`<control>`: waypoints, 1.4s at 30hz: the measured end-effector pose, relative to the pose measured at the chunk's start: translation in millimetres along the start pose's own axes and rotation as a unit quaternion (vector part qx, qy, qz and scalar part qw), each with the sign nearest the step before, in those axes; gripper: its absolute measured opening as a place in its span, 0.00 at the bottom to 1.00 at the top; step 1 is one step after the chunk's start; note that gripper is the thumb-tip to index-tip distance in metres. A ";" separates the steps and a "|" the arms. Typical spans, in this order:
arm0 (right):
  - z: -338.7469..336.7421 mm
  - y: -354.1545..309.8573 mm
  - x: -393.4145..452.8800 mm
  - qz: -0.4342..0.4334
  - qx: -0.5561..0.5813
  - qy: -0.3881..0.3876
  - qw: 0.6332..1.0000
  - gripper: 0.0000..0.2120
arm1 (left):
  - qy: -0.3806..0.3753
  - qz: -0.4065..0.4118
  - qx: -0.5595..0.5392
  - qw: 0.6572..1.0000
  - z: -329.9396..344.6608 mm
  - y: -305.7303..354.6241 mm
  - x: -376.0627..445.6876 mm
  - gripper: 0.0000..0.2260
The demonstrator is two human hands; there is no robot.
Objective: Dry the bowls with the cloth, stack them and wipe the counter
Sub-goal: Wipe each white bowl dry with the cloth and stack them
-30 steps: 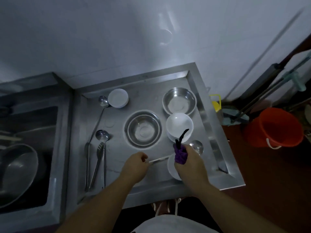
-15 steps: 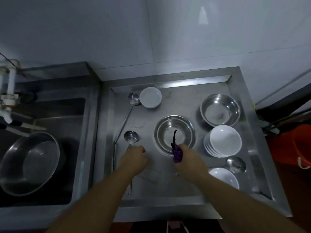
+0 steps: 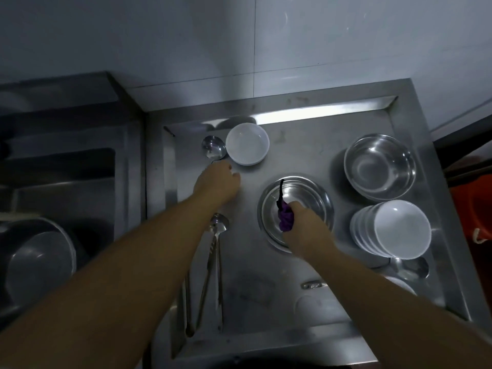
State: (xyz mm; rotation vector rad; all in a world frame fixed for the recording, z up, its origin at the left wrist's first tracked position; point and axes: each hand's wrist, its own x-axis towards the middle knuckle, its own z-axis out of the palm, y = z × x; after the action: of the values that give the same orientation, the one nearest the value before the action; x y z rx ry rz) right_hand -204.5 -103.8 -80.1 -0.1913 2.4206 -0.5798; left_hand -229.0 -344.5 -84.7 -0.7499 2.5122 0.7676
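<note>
since half a second ago the left hand (image 3: pixel 217 179) has been carried up from beside the lower steel ladle (image 3: pixel 218 223) toward the lone white bowl (image 3: pixel 247 144) at the back of the stainless steel counter (image 3: pixel 298 145), while the right hand (image 3: pixel 303 225) has stayed over the middle steel bowl (image 3: pixel 295 209). the left hand's fingers are seen curled and just short of the white bowl's near rim; whether anything is held in them cannot be told. the bunched purple cloth (image 3: pixel 285 219) is gripped in the right hand's closed fingers, a dark strip of it standing up over the steel bowl. a stack of white bowls (image 3: pixel 391 229) is already gathered at the right, just in front of a second steel bowl (image 3: pixel 380 166). another white bowl (image 3: pixel 399 283) is partly hidden behind the right forearm at the front right. the task is judged to be partway through: some bowls are stacked, but the lone white bowl, the two steel bowls and the hidden one remain apart, and the counter wipe appears not yet done. dryness of any bowl cannot be judged in this dim light.
</note>
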 end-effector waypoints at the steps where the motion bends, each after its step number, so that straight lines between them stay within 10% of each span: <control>1: 2.2 0.5 2.4 0.005 0.003 0.000 1.000 0.10 | 0.002 -0.027 -0.049 0.998 1.9 3.0 10.5 0.14; 8: 14.0 6.5 2.7 0.059 0.001 -0.008 0.998 0.18 | -0.011 -0.217 -0.362 0.907 23.3 7.6 63.7 0.25; 20: 18.8 16.3 -33.0 0.058 0.046 -0.017 0.997 0.18 | -0.010 -0.243 -0.510 0.825 27.3 1.1 46.7 0.11; 30: -14.5 -4.2 -84.6 0.040 0.310 0.036 0.949 0.31 | -0.041 -0.254 -0.572 0.779 10.3 -3.5 -78.3 0.09; 36: -58.7 -25.0 -116.2 -0.052 0.375 0.054 0.924 0.20 | -0.073 -0.195 -0.620 0.756 -10.6 18.3 -179.2 0.05; 42: -101.2 -37.4 -160.1 -0.266 0.157 0.114 0.944 0.28 | -0.097 -0.096 -0.658 0.741 -22.5 45.2 -260.0 0.15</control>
State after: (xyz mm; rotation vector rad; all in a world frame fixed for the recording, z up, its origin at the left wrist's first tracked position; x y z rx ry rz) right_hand -140.8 -57.1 96.1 -0.6862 2.4473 -1.2793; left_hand -59.9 -229.6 83.8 -1.1686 1.3115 2.3898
